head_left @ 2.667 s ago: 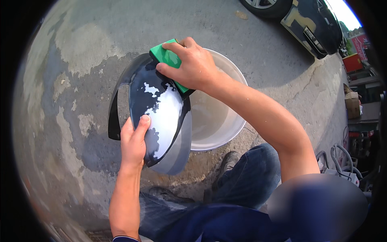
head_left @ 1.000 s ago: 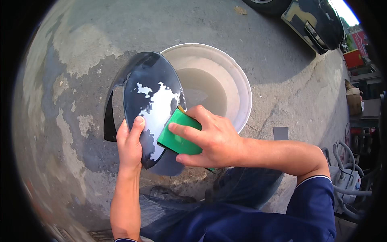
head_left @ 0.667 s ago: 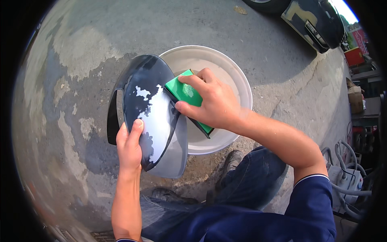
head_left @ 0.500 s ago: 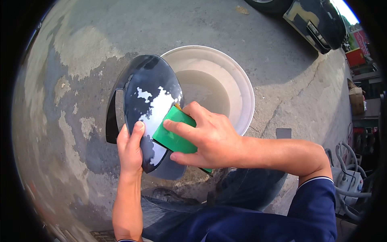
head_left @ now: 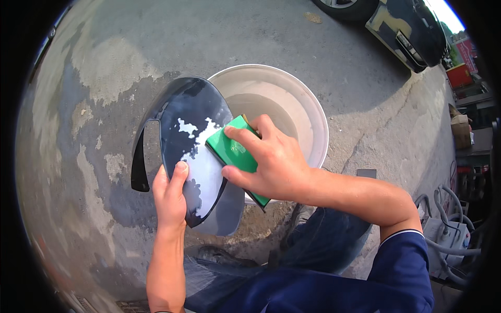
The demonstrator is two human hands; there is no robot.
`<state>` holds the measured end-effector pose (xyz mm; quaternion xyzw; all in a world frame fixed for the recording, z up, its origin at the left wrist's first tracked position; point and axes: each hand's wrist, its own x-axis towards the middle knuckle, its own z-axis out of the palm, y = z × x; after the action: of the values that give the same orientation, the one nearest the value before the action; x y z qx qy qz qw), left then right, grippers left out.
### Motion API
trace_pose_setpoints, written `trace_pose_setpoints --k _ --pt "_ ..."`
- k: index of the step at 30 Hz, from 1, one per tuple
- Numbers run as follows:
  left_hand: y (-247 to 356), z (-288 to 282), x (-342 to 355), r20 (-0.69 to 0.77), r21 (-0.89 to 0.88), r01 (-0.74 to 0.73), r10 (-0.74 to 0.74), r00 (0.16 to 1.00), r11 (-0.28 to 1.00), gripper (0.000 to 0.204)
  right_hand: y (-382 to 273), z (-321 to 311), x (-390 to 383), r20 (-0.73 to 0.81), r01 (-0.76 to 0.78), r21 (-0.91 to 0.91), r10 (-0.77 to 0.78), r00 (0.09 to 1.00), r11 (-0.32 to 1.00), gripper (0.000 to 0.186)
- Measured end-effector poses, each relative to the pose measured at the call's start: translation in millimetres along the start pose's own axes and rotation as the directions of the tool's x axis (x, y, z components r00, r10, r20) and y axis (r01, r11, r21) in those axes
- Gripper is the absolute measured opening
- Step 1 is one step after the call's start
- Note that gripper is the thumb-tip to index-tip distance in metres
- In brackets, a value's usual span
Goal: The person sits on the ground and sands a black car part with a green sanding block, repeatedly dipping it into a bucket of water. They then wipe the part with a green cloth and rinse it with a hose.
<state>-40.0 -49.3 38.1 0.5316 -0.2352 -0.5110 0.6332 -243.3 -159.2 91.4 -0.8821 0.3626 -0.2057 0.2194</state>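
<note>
A glossy black curved car part (head_left: pixel 193 112) with a cut-out at its left end is tilted in front of me, reflecting pale sky in patches. My left hand (head_left: pixel 171 195) grips its near left edge, thumb on top, fingers hidden underneath. In my right hand (head_left: pixel 276 159) is a flat green sanding block (head_left: pixel 235 148) with a thin dark layer along its underside. The block lies against the part's right side, thumb and fingers spread over it. Just beyond, partly covered by the part and my hand, stands a round whitish tub (head_left: pixel 318 125) of cloudy water.
Stained concrete floor (head_left: pixel 115 62) surrounds the tub. A car wheel (head_left: pixel 347 8) and a dark, patchy body panel (head_left: pixel 399 36) stand at the far right. Nearer on the right are a small grey sheet (head_left: pixel 367 173), grey hoses (head_left: pixel 443 208) and a cardboard box (head_left: pixel 460 130).
My right hand and the green block have slid up and slightly right along the part. The part has shifted a little toward me, my left hand still on its edge.
</note>
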Motion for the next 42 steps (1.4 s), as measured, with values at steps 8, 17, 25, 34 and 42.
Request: trace_pose_setpoints --k 8,17,25,34,42 --pt "2 -2 0 -0.009 0.013 0.021 -0.021 1.0 1.0 0.032 8 -1 2 -0.051 0.068 0.032 -0.067 0.996 0.997 0.057" --pt "-1 -2 1 -0.017 -0.005 -0.001 0.001 1.0 1.0 0.03 2 -7 -16 -0.031 0.215 0.112 -0.212 0.977 0.97 0.053" --pt "-4 -9 3 0.015 0.02 0.028 -0.028 0.999 0.999 0.031 -1 -6 -21 0.003 0.187 0.112 -0.188 0.982 0.976 0.054" --pt "-1 -8 2 0.019 0.026 0.017 -0.018 1.0 0.999 0.03 -6 -5 -31 0.006 0.2 0.143 -0.203 0.979 0.969 0.063" --pt "4 -3 1 -0.022 0.018 0.008 -0.008 1.0 1.0 0.027 -21 -2 -27 0.006 0.206 0.077 -0.207 0.978 0.975 0.056"
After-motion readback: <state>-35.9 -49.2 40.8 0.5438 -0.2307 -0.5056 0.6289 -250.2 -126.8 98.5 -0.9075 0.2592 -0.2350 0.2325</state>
